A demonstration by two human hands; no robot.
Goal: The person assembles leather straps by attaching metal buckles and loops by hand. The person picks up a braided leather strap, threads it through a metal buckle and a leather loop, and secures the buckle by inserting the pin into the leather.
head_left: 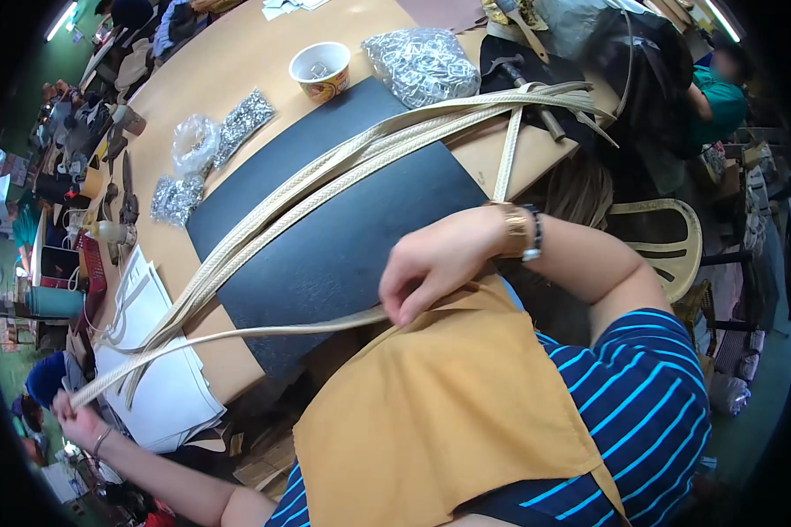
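Note:
A long cream strap (264, 332) runs slackly across the front of my body. At the far lower left, my left hand (81, 423) is closed on one end of it, with the arm stretched out. My right hand (435, 263) pinches the same strap just above my tan apron (431, 395), fingers curled round it. Beyond lies a bundle of similar cream straps (325, 171), stretched diagonally over a black mat (325, 255). One strap hangs from the bundle's right end over the table edge, passing behind my right wrist.
Past the mat stand a paper cup (320, 72) and a clear bag of metal buckles (422, 68). Smaller bags of metal parts (242, 125) lie left of it. A hammer (536, 101) rests at right. White papers (163, 395) cover the left edge. A cream chair (677, 237) stands right.

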